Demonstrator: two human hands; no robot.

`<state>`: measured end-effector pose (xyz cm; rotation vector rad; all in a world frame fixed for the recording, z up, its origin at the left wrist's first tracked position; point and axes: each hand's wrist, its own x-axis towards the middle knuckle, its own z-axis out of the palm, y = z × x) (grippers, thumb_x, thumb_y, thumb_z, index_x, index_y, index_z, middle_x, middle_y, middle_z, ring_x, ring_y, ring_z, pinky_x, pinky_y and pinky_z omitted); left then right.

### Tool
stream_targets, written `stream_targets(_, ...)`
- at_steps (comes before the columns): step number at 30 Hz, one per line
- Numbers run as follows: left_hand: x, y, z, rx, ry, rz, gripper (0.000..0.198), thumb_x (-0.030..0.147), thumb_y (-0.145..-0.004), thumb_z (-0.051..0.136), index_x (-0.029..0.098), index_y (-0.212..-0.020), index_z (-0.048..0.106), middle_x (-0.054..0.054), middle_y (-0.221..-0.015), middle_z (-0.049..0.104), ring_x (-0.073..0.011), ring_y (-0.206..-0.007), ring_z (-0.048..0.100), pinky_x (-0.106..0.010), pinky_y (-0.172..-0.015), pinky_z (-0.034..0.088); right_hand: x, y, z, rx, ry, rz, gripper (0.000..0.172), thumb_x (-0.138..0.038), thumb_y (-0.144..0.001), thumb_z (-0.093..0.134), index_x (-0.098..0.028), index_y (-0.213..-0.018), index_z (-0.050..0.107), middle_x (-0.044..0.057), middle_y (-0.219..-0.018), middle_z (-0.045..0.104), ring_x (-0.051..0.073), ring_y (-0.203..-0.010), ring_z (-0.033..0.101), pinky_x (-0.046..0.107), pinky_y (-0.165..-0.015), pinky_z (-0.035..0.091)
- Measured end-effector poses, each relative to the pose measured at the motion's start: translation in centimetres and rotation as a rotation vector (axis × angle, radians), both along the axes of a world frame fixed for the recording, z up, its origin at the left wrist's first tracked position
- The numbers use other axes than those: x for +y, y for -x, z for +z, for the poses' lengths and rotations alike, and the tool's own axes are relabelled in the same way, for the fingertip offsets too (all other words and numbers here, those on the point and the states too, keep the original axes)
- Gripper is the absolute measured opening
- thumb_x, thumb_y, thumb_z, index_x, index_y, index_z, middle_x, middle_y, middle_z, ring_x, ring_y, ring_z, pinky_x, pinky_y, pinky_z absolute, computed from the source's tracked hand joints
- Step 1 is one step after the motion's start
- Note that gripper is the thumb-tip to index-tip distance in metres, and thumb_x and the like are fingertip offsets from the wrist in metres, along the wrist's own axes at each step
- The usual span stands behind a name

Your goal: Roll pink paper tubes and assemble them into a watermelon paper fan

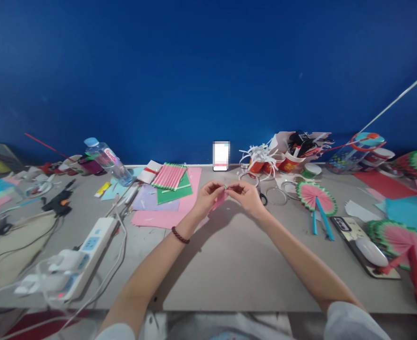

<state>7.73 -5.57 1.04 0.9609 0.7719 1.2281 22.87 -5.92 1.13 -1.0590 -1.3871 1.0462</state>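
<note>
At the far left of the grey table (237,269) a black glue gun (57,203) lies among loose dark cables. Nearer the front edge is a long white power strip (92,245) with plugs and white cords bunched on it. Behind them a clear plastic water bottle (106,160) with a blue cap lies tilted on its side. Just right of it a pleated pink paper (169,176) with green edging rests on a flat green sheet, which overlaps lilac paper and a wide pink sheet (162,217). The left hand (207,197), with a dark red bead bracelet (180,235) on its wrist, is raised just above the right edge of that pink sheet. Its fingers are closed in a pinch on one end of a small folded paper piece (224,191), pink with a green tip. The right hand (248,196) meets it from the other side, thumb and fingers pinched shut on the same piece, so the piece is held in the air between the two hands over the middle of the table. Beyond the hands a blurred phone (221,156) stands against the blue wall. Scissors (263,199) lie partly hidden behind the right hand, with red paper cups (282,163) and curled white strips further back. To the right is a round pleated watermelon fan (316,197) with blue sticks, then a white mouse (371,251) on a dark board, and a larger fan (401,238) at the edge.
</note>
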Motion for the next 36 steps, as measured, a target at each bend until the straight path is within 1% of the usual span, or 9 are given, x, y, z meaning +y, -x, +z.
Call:
stream_targets(2, 0.1, 0.0, -0.2, -0.022, 0.036, 0.019, 0.03, 0.035, -0.059, 0.08, 0.016, -0.076, 0.064, 0.002, -0.064, 0.061, -0.0064, -0.048, 0.05, -0.02, -0.046, 0.039, -0.2, 0.1, 0.2, 0.033, 0.017, 0.021, 0.029, -0.041, -0.063, 0.075, -0.017, -0.076, 0.064, 0.003, -0.07, 0.066, 0.014, -0.065, 0.06, 0.029, -0.064, 0.049)
stream_targets(5, 0.0, -0.1, -0.1, -0.073, 0.067, 0.04, 0.03, 0.031, -0.056, 0.082, 0.016, -0.075, 0.064, 0.001, -0.07, 0.064, -0.0073, -0.057, 0.055, -0.021, -0.056, 0.043, -0.2, 0.0, 0.4, 0.043, 0.022, 0.016, 0.026, -0.04, -0.064, 0.075, -0.018, -0.074, 0.065, 0.002, -0.069, 0.065, 0.013, -0.063, 0.058, 0.028, -0.063, 0.048)
stream_targets(8, -0.1, -0.3, 0.1, -0.101, 0.106, 0.03, 0.029, 0.03, -0.054, 0.083, 0.015, -0.071, 0.065, 0.002, -0.068, 0.064, -0.0077, -0.058, 0.057, -0.022, -0.061, 0.045, -0.1, -0.2, 0.3, 0.062, 0.023, 0.019, 0.026, -0.039, -0.063, 0.075, -0.018, -0.074, 0.066, 0.001, -0.071, 0.065, 0.013, -0.064, 0.058, 0.028, -0.064, 0.047)
stream_targets(16, -0.5, -0.7, 0.3, -0.171, 0.184, 0.071, 0.036, 0.031, -0.047, 0.086, 0.015, -0.069, 0.063, 0.002, -0.063, 0.064, -0.0087, -0.055, 0.057, -0.023, -0.057, 0.045, 0.0, -0.3, 0.4, 0.057, 0.038, 0.022, 0.028, -0.041, -0.065, 0.073, -0.017, -0.077, 0.068, 0.003, -0.073, 0.066, 0.013, -0.066, 0.058, 0.028, -0.065, 0.048)
stream_targets(24, -0.7, -0.8, 0.2, -0.145, 0.217, 0.021, 0.031, 0.031, -0.051, 0.085, 0.015, -0.069, 0.064, 0.003, -0.061, 0.062, -0.0059, -0.05, 0.05, -0.02, -0.051, 0.039, 0.0, -0.4, 0.7, 0.03, -0.017, 0.023, 0.025, -0.04, -0.065, 0.074, -0.018, -0.073, 0.065, 0.002, -0.073, 0.065, 0.014, -0.068, 0.059, 0.032, -0.071, 0.05)
stream_targets(28, -0.9, -0.8, 0.2, -0.132, 0.209, -0.018, 0.032, 0.032, -0.051, 0.085, 0.015, -0.069, 0.065, 0.003, -0.062, 0.063, -0.0057, -0.053, 0.051, -0.019, -0.052, 0.039, 0.0, -0.3, 0.8, 0.096, 0.016, 0.03, 0.028, -0.04, -0.062, 0.076, -0.019, -0.075, 0.063, 0.0, -0.07, 0.064, 0.014, -0.067, 0.059, 0.032, -0.071, 0.052)
stream_targets(30, -1.0, -0.8, 0.3, -0.137, 0.22, -0.028, 0.033, 0.033, -0.049, 0.086, 0.015, -0.068, 0.065, 0.003, -0.063, 0.063, -0.0056, -0.054, 0.051, -0.019, -0.053, 0.039, 0.0, -0.3, 0.9, 0.133, 0.035, 0.043, 0.029, -0.039, -0.061, 0.077, -0.019, -0.078, 0.064, 0.0, -0.07, 0.064, 0.014, -0.069, 0.06, 0.032, -0.071, 0.052)
stream_targets(33, -1.2, -0.7, 0.5, -0.14, 0.242, -0.067, 0.034, 0.034, -0.051, 0.085, 0.015, -0.07, 0.065, 0.004, -0.063, 0.062, -0.005, -0.052, 0.05, -0.019, -0.051, 0.037, 0.0, -0.3, 0.8, 0.159, 0.061, 0.074, 0.032, -0.037, -0.063, 0.076, -0.019, -0.088, 0.068, 0.001, -0.074, 0.067, 0.015, -0.073, 0.062, 0.033, -0.073, 0.052)
stream_targets(36, -1.2, -0.7, 0.6, -0.142, 0.24, -0.103, 0.035, 0.035, -0.054, 0.084, 0.016, -0.074, 0.064, 0.004, -0.063, 0.062, -0.0052, -0.052, 0.049, -0.019, -0.051, 0.036, 0.1, -0.2, 0.7, 0.147, 0.082, 0.072, 0.03, -0.038, -0.065, 0.075, -0.019, -0.087, 0.071, 0.004, -0.08, 0.07, 0.016, -0.075, 0.063, 0.034, -0.075, 0.053)
